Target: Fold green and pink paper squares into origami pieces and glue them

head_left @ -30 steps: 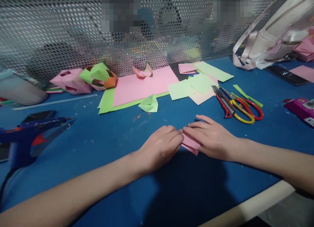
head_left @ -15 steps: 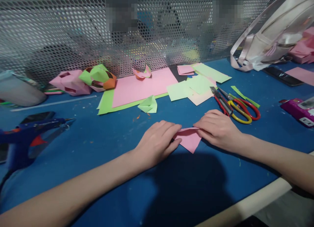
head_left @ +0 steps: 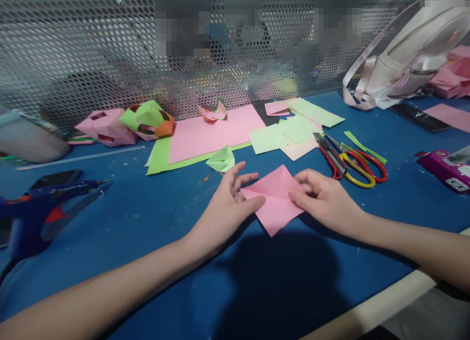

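A small pink square of paper [head_left: 276,203] with a crease across its middle is spread out between my hands, one corner pointing toward me. My left hand [head_left: 229,207] has its thumb on the paper's left corner, with some fingers raised and spread. At the right corner, my right hand [head_left: 323,195] pinches the sheet between thumb and curled fingers. Just beyond the left fingers lies a folded light-green paper piece [head_left: 222,159]. Scissors [head_left: 362,169] with red and yellow handles and a red utility knife [head_left: 332,156] lie past my right hand.
At left are a blue glue gun [head_left: 27,212] and a grey cup [head_left: 31,136]. Folded paper shapes [head_left: 108,127], pink sheets [head_left: 216,134] and pale green sheets [head_left: 270,136] line the back before a perforated metal screen [head_left: 235,75]. Rightward: a bag [head_left: 400,60], phone [head_left: 418,117] and purple device [head_left: 446,168].
The pink paper was folded over with my fingers along its top edge; now it is opened out into a square. My left fingers have lifted and spread, and my right hand has turned.
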Action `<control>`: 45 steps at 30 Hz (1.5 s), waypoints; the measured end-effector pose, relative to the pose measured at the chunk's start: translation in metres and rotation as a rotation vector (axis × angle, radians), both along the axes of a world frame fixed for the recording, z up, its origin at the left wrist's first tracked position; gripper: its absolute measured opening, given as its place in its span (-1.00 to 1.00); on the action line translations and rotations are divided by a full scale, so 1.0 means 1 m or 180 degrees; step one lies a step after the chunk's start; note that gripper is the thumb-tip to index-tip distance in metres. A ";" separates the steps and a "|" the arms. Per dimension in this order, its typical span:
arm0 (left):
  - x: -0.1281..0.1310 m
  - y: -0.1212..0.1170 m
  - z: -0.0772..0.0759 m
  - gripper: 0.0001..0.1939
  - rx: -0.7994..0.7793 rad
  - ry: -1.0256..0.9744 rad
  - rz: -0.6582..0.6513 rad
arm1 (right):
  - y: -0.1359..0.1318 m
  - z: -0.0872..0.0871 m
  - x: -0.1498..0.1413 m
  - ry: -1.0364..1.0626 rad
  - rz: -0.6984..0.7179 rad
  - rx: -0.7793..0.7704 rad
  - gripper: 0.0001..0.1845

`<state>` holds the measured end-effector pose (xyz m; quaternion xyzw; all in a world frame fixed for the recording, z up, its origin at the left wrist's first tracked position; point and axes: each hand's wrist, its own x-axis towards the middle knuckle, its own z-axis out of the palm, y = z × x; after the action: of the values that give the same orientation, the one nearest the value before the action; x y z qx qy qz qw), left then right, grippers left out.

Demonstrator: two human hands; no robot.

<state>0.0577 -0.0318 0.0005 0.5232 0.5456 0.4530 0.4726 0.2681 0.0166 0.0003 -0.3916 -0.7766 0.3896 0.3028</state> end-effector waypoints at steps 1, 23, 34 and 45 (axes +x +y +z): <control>0.001 -0.001 0.001 -0.23 0.0007 0.0066 -0.0039 | -0.001 -0.001 -0.002 -0.0016 0.0080 -0.0071 -0.93; -0.006 0.004 -0.014 -0.15 0.0251 0.0430 -0.0639 | 0.024 -0.009 -0.002 -0.0085 -0.0073 0.0031 -0.66; -0.010 0.000 -0.011 -0.21 0.0684 0.1564 -0.1045 | 0.046 -0.013 0.012 -0.0781 0.0704 0.1089 -0.88; -0.011 -0.002 -0.012 -0.26 0.0989 0.2096 -0.1179 | 0.037 -0.021 0.003 -0.0573 0.1059 0.2108 -0.85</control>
<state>0.0470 -0.0336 -0.0112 0.7949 0.4893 0.2455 0.2616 0.2707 0.0537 -0.0212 -0.1738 -0.9369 0.1254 0.2761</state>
